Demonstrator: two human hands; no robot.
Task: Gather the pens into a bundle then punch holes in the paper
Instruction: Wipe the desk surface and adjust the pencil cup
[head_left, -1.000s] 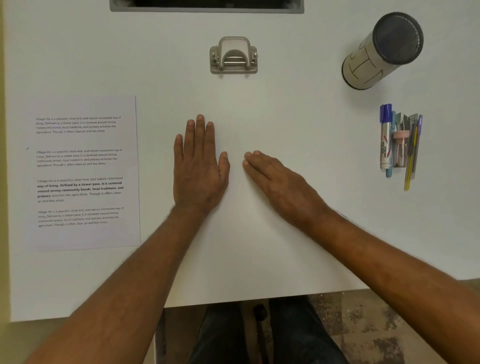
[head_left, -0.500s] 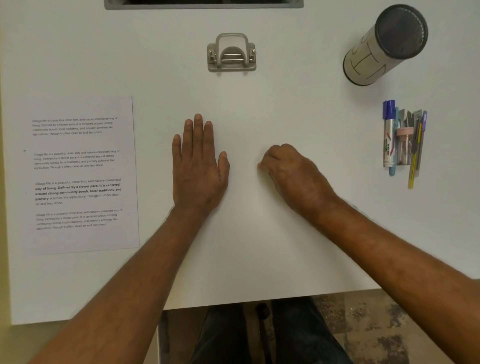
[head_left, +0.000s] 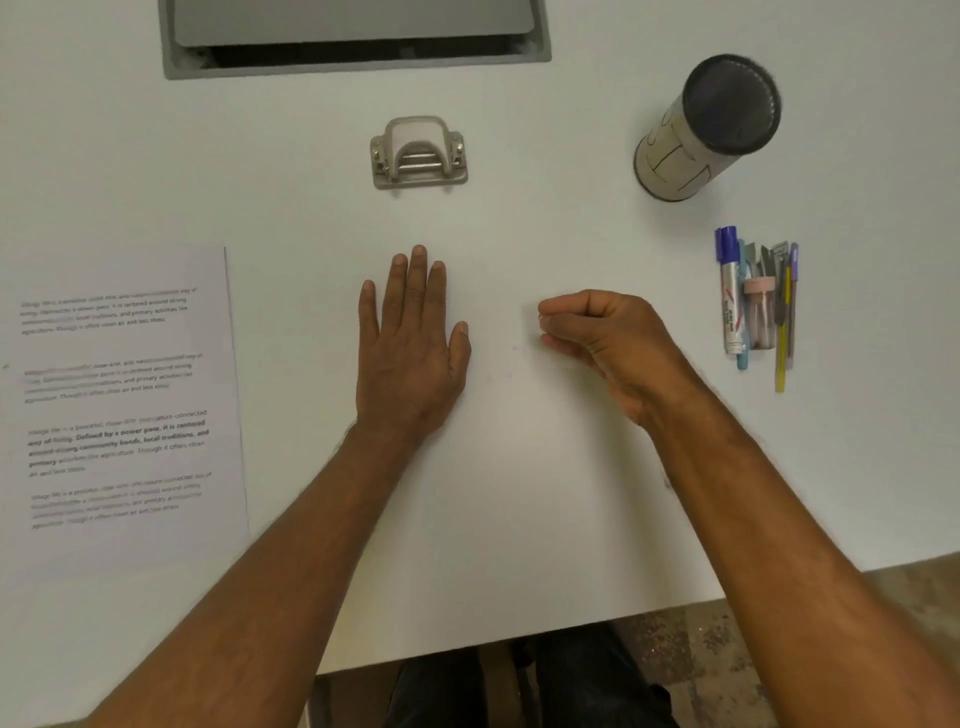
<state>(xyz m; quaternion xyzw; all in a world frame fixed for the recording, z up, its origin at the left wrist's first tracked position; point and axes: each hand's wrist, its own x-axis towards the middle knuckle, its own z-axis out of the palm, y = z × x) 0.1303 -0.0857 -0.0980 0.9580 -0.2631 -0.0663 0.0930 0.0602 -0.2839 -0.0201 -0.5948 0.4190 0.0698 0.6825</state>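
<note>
left hand (head_left: 413, 348) flat, empty | right hand (head_left: 605, 343) curled, blurred, contents unclear | paper (head_left: 124, 405) text smeared

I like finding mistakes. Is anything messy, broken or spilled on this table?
Nothing stands out. The pens lie side by side, the paper lies flat, and the hole punch and the tube look whole. Nothing is spilled.
</note>
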